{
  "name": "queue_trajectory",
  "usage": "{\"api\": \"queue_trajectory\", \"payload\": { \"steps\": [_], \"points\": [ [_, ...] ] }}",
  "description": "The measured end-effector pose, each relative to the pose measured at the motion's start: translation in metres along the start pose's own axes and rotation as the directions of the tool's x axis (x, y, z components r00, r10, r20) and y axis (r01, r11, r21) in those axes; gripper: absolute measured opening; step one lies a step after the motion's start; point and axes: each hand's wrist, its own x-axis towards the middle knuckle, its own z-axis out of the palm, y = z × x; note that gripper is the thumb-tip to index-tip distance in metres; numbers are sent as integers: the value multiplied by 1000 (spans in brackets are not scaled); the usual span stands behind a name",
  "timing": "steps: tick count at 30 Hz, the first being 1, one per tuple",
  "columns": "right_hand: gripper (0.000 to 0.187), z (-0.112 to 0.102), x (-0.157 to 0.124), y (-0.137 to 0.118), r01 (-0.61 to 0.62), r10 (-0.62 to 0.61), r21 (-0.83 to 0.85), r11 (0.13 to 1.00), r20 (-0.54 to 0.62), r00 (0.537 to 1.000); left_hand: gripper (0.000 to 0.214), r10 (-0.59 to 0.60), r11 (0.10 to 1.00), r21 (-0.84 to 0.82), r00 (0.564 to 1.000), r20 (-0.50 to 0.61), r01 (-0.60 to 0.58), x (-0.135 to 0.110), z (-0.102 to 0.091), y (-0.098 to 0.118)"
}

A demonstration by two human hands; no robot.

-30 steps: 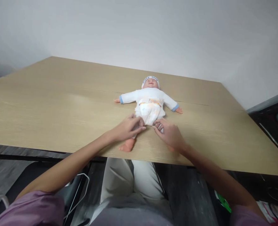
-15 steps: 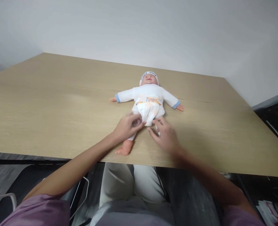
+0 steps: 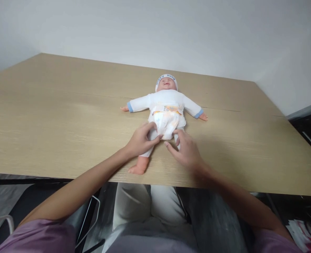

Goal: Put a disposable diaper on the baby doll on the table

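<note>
A baby doll (image 3: pixel 166 102) in a white top, cap and printed diaper (image 3: pixel 167 121) lies face up on the wooden table (image 3: pixel 66 116), arms spread, feet toward me. My left hand (image 3: pixel 141 140) wraps round the doll's left-side thigh just below the diaper. My right hand (image 3: pixel 185 149) covers the other leg, fingers curled at the diaper's lower edge. One bare doll foot (image 3: pixel 137 168) shows below my left hand; the other foot is hidden under my right hand.
The table's near edge runs just above my lap (image 3: pixel 145 207). A plain white wall (image 3: pixel 155 31) stands behind. A white cable (image 3: pixel 92 214) hangs at the lower left, and dark clutter sits past the table's right edge (image 3: pixel 310 130).
Both hands have closed in a little toward the diaper's lower edge, and the view has shifted slightly. The doll stays where it lay.
</note>
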Motion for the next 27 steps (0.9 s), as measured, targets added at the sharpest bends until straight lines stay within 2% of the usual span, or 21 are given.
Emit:
{"api": "queue_trajectory", "payload": {
  "steps": [2,4,6,8,10,11,14,16,17,20,23,25,27],
  "points": [
    [35,-4,3,0,-100,102,96,990,-13,995,35,-75,984,-163,997,-18,71,2,2,-3],
    [40,-10,6,1,-175,183,198,964,-23,983,43,-142,930,-347,990,-26,124,4,4,-7],
    [43,-20,9,3,-210,226,247,946,-39,973,52,-222,854,-489,975,-33,178,5,5,-10],
    [41,-29,12,4,-224,239,241,944,-34,970,59,-305,791,-560,952,-13,246,5,5,-12],
    [37,-35,13,5,-218,226,227,949,-13,974,60,-352,779,-550,936,12,301,3,4,-11],
    [34,-37,13,6,-206,211,218,954,-2,977,58,-350,802,-513,937,9,305,2,3,-9],
    [27,-34,12,5,-136,139,158,978,-8,990,43,-257,929,-285,966,-37,236,-1,2,-3],
    [23,-28,11,5,-73,75,98,993,-14,997,40,-199,970,-146,979,-32,192,-1,3,0],
    [23,-25,11,6,-46,47,70,997,-12,999,41,-190,974,-128,982,-19,186,-1,3,1],
    [26,-18,12,7,-6,7,40,999,-21,1000,44,-218,929,-294,975,53,224,3,2,-1],
    [25,-17,13,10,-26,31,122,992,-39,999,49,-251,809,-512,957,144,289,7,0,-5],
    [25,-18,13,11,-27,37,144,989,-62,997,52,-264,765,-564,950,167,312,8,-1,-7],
    [25,-17,13,13,6,6,108,994,-111,994,53,-271,759,-571,949,159,313,9,-1,-9]
  ]
}}
